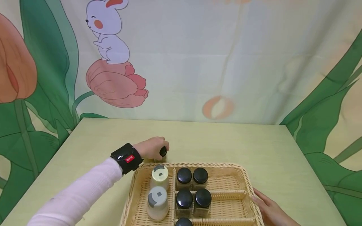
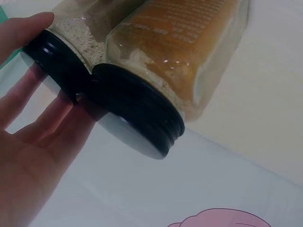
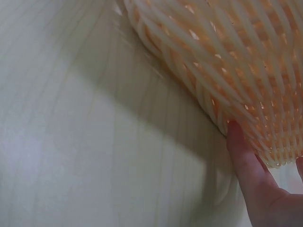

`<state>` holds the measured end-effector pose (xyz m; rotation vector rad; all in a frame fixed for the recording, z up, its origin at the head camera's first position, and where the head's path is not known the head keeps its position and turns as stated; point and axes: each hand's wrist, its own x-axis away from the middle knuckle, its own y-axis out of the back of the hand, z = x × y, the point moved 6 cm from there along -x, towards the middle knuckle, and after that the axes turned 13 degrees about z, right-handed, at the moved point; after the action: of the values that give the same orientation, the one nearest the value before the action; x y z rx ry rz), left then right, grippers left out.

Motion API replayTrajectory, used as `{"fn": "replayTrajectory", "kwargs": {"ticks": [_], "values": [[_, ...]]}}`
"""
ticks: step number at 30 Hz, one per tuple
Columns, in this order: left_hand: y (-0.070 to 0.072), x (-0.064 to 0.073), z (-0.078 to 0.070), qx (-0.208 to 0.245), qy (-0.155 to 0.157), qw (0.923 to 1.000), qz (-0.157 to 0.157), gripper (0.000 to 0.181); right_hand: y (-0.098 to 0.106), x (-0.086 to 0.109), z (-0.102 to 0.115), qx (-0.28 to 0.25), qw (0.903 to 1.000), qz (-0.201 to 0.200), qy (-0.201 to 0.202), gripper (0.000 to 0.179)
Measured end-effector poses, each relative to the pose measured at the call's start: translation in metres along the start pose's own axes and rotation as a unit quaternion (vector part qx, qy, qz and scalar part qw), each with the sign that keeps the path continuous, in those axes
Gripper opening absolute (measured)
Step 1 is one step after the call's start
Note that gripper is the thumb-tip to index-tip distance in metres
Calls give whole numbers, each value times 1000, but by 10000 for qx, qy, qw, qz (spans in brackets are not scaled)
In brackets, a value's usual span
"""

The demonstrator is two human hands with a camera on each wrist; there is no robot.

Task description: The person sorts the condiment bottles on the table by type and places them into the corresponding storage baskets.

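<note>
Beyond the basket's far edge, my left hand (image 1: 152, 148) grips the black lid of a spice jar (image 1: 163, 152) between thumb and fingers. In the left wrist view this lid (image 2: 57, 61) sits on a clear jar of pale, coarse contents. Right beside it is a second black-lidded jar (image 2: 156, 61) with orange-brown powder and printed text. My right hand (image 1: 267, 205) holds the right side of the woven basket (image 1: 249, 185), thumb at the rim. The right wrist view shows a finger (image 3: 241, 146) against the outside of the weave.
Several black-lidded jars (image 1: 184, 175) stand in the basket's middle. Its left section holds a pale yellow-capped shaker (image 1: 160, 175) and a white-capped one (image 1: 157, 202). Woven dividers (image 1: 229, 195) split the right side. A printed cloth (image 1: 181, 62) hangs behind the table (image 1: 226, 141).
</note>
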<state>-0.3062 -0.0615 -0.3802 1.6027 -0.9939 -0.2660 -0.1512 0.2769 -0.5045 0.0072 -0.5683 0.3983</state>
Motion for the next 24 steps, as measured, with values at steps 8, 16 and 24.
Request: {"fn": "replayTrajectory", "kwargs": {"ticks": [8,16,24], "values": [[4,1,-3,85,74,9999,43,27,-2,0,3,9,9996,251,136,76],[14,4,-10,3,56,10000,-3,28,-2,0,0,33,9999,158,23,77],[27,5,-16,-175,-23,9998,-52,27,0,-1,1,72,9998,-94,-170,79]]}}
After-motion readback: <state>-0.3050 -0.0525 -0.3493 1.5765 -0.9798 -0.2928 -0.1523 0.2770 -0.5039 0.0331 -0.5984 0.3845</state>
